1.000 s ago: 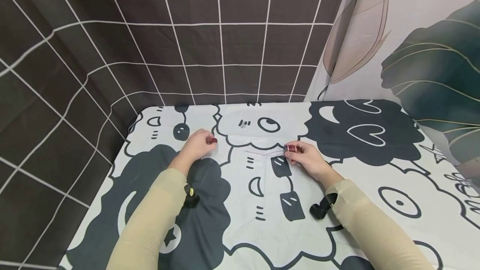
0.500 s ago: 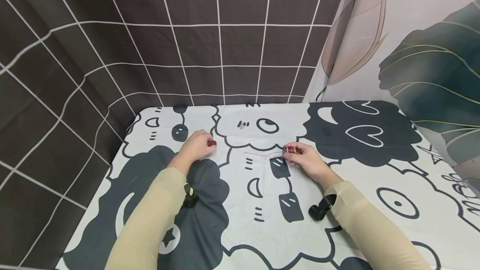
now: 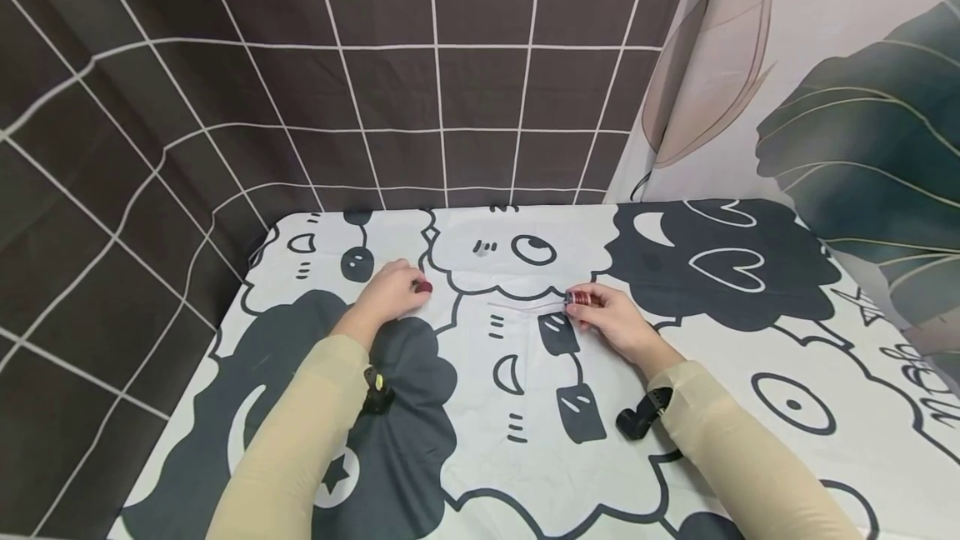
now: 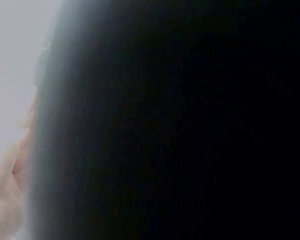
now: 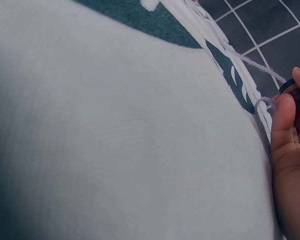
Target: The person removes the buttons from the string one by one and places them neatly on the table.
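So far the work appears part-way along: the left hand [image 3: 386, 297] pinches a small dark red piece [image 3: 424, 287], its material unclear, while the right hand [image 3: 617, 319] grips a banded dark red cylinder [image 3: 581, 298], dark at one end, well apart from that piece and over the black-and-white printed cloth [image 3: 502, 473]. A thin pale purple string [image 5: 260, 66] is already out, running from the cylinder's dark end toward the left hand; no join with the small piece shows, and fingers hide whether more remains wound.
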Tool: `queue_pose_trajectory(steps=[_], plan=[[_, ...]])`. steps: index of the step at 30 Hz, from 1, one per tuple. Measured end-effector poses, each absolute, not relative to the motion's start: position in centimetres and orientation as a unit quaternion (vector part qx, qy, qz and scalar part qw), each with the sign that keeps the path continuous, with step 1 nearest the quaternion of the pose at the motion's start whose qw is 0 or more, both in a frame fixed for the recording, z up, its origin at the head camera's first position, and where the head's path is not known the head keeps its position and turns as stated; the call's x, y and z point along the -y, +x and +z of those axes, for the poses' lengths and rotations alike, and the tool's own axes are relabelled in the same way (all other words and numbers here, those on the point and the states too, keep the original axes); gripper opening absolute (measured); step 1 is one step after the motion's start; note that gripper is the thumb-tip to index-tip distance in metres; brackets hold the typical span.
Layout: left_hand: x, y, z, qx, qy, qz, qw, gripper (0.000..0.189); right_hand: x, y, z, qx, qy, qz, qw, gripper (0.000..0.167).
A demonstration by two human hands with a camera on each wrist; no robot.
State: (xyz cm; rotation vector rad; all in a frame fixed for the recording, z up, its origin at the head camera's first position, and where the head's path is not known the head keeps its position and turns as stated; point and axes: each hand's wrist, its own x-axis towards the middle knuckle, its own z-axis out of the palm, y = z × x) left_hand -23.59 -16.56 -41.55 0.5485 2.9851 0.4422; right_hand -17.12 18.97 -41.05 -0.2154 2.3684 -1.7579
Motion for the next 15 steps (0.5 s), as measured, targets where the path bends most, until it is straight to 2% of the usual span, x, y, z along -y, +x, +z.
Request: queue_pose_trajectory(steps=[9,15], plan=[[16.67,-23.54,-41.36,-0.971,0.182,0.149,0.040,0.033,-18.83,-17.15,-40.99,-0.796,-0.071,-0.594,0.094,0.035],[16.67,-23.55,-41.30,-0.971,0.166,0.164,0.042,0.041,-18.83,-17.11,-40.92,-0.797,-0.072,-0.592,0.096,0.036]])
